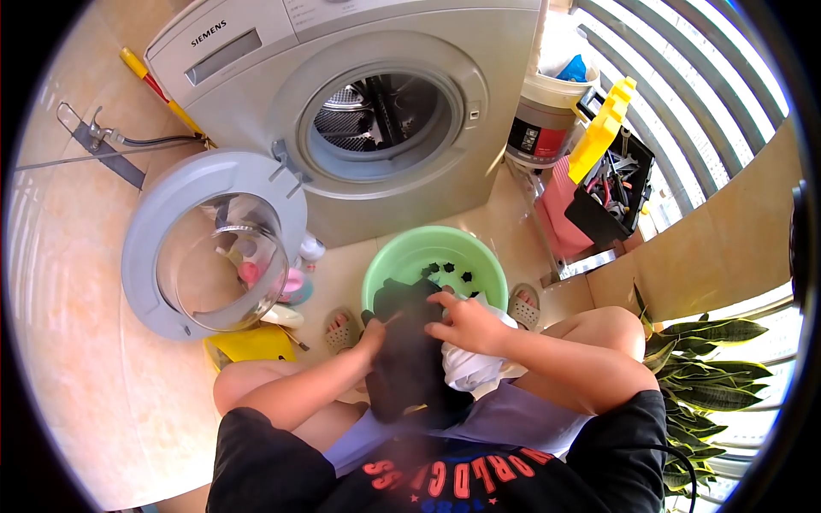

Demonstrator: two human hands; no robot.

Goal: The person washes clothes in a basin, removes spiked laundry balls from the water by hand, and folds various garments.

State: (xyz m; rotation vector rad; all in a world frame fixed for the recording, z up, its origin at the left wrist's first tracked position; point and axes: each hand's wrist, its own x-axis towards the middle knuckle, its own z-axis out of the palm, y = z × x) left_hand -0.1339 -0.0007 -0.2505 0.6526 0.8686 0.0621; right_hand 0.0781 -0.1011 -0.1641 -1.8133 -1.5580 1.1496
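A black cloth garment [404,359] hangs from inside the green basin [376,265] down over the lap, its lower part smeared by motion. My left hand [374,335] is closed on the garment's left edge, its fingers partly hidden by the cloth. At the opposite edge my right hand [472,327] has its thumb and forefinger spread apart against the black cloth; its remaining fingers are hard to make out. A bunched white cloth [470,368] lies just under my right hand, beside the garment. Dark star-like shapes show on the basin's inner floor.
Beyond the basin stands a front-loading washing machine [410,201], its round door [141,248] swung out to the left. Bottles [295,286] stand behind the door, a yellow item [248,344] below it. At right are a bucket [547,94], a toolbox [611,192] and a plant [710,376].
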